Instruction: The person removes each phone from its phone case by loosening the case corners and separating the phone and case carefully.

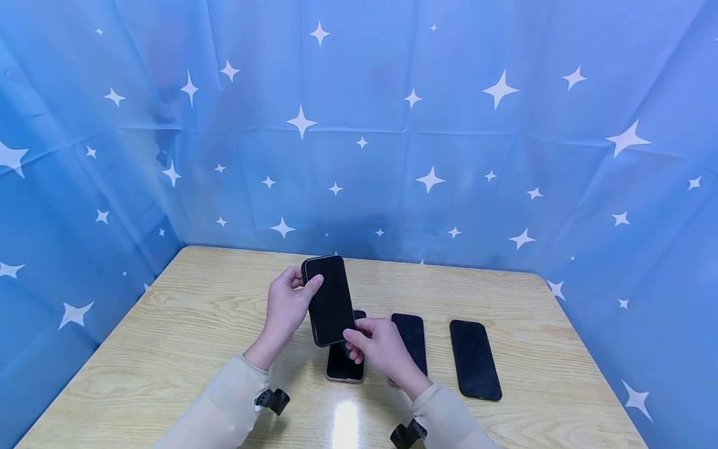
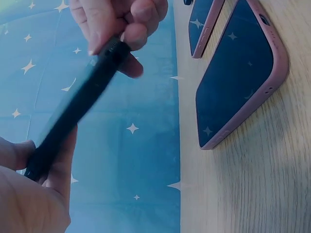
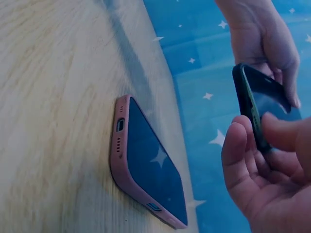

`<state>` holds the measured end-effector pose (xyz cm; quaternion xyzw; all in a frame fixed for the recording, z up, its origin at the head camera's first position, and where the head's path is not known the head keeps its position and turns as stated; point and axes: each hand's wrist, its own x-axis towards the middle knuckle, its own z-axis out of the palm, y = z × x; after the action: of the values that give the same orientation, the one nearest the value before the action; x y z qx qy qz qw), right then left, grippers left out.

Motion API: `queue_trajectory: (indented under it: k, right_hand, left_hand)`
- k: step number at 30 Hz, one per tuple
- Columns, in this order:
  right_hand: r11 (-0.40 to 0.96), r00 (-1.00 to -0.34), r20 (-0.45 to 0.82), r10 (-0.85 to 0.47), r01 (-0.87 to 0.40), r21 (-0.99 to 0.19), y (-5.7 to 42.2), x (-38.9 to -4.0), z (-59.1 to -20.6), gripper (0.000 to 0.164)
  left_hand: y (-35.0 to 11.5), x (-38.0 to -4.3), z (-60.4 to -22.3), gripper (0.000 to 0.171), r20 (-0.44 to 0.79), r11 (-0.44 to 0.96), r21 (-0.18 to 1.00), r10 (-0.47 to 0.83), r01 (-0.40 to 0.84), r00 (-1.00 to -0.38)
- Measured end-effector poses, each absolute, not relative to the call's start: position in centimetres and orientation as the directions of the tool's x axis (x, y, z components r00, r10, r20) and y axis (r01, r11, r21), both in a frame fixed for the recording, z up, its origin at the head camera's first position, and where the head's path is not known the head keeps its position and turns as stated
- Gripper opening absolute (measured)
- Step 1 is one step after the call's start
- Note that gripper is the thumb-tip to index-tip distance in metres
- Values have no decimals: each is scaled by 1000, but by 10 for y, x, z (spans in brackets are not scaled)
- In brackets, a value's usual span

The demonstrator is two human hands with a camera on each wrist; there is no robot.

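A smartphone in a black case is held up above the table, its dark screen facing the head camera. My left hand grips its upper left edge, thumb lying on the glass. At the lower right corner, my right hand pinches the phone between thumb and fingers. Edge-on, the same black-cased phone spans both hands in the left wrist view. Below it on the table lies a phone in a pink case, partly covered from the head view. In the right wrist view, a pink-cased phone lies screen up.
Another pink-rimmed phone lies to the right, partly behind my right hand and wrist. Further right rests a black phone, slightly angled. The wooden table ends at a blue star-patterned curtain.
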<state>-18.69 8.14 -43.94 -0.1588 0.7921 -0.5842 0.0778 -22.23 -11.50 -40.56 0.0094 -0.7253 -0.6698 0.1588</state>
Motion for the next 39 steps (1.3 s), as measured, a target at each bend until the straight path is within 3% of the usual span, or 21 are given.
queue_trajectory:
  k: [15,25,34,39]
  right_hand:
    - [187,-952,-9,-306,-51,-981,79,-185,-442,19]
    - [109,-966,-33,-255,5,-994,83,-187,-443,16]
    - [189,-975,2,-222,-45,-981,79,-182,-440,14]
    - [140,-971,-17,-238,-17,-990,82,-183,-438,15]
  left_hand:
    - [-115,-219,-410,23,195,207,967,-223,149,-955]
    - [-123,-221,-412,15,112,107,989,-80,103,-990]
    - [-125,-220,-417,14,137,206,973,-139,106,-981]
    - [-129,-221,-418,16,112,191,978,-137,85,-984]
